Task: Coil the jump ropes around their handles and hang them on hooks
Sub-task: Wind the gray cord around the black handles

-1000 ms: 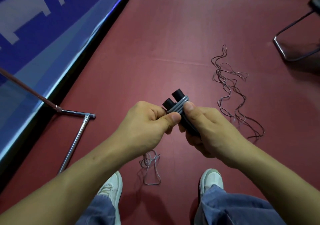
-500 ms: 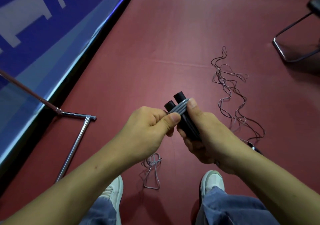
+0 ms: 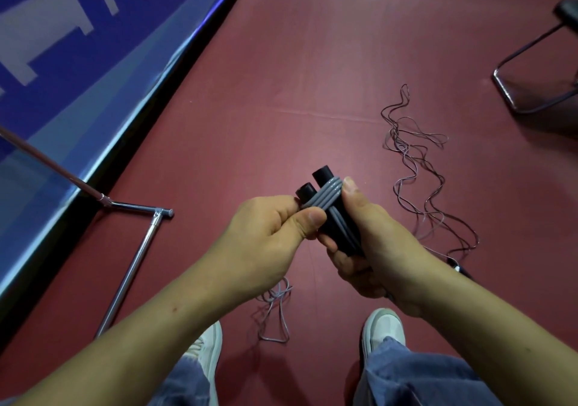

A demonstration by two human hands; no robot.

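Two black jump-rope handles (image 3: 322, 176) are held side by side in front of me, with several turns of grey rope (image 3: 322, 200) wound across them. My right hand (image 3: 375, 243) grips the handles, its thumb pressing on the coils. My left hand (image 3: 266, 233) pinches the grey rope just left of the handles. The loose tail of this rope (image 3: 276, 312) hangs down to the floor between my shoes. A second, thin dark rope (image 3: 419, 180) lies tangled on the red floor to the right, one black handle (image 3: 456, 266) showing behind my right wrist.
A chrome rack base (image 3: 134, 268) with a slanting pole stands on the left beside a blue banner (image 3: 78, 61). A metal chair leg frame (image 3: 531, 71) sits at the upper right. My white shoes (image 3: 384, 327) are below my hands.
The handles have risen slightly. The hanging tail on the floor has shortened a little as rope winds on.
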